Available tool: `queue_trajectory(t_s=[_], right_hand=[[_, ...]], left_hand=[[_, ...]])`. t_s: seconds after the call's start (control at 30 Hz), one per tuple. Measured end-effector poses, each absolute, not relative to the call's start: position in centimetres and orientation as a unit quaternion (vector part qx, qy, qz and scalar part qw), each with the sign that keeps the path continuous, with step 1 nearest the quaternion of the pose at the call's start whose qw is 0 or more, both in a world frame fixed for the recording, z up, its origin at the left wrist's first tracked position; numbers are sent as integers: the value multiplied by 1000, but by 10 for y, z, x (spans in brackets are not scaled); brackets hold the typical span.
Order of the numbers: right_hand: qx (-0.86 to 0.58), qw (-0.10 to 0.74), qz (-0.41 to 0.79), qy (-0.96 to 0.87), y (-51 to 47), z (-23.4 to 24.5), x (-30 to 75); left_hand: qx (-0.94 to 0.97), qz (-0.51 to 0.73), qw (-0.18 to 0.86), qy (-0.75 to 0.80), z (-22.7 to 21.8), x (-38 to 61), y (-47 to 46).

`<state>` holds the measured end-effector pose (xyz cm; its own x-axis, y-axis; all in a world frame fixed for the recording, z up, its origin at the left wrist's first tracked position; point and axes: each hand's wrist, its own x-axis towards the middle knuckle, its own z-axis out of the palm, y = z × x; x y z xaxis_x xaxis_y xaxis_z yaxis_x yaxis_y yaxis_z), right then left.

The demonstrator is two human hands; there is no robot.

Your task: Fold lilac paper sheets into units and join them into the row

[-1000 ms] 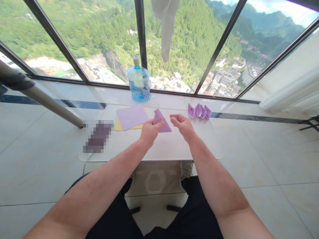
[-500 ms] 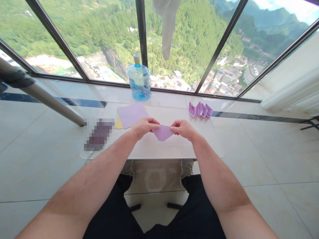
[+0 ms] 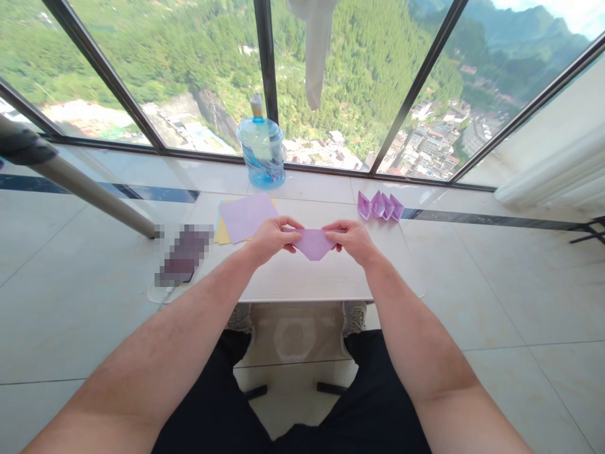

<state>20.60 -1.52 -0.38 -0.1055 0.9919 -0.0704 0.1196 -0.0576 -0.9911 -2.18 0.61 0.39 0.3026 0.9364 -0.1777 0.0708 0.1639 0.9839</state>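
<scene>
Ends of purple paper [image 3: 314, 246] hidden by hands [image 3: 268, 241] [image 3: 354, 241], dark object [image 3: 185, 255] pixelated.

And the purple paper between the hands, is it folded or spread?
Folded: the purple paper has a straight top edge, slanting sides and a blunt bottom.

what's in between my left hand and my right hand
The head view shows folded purple paper, its ends pinched by the left hand and the right hand.

Purple print [image 3: 275, 177] on blue water jug [image 3: 259, 142]; not readable.
</scene>
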Motion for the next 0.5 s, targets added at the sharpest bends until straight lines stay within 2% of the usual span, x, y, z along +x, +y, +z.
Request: queue_trajectory(t_s=[0.2, 0.5], right_hand=[[-489, 459, 531, -518, -16, -7, 207], [-459, 476, 582, -473, -16, -13, 213]], left_hand=[[519, 405, 594, 463, 1, -23, 7], [461, 415, 645, 447, 5, -26, 5]])
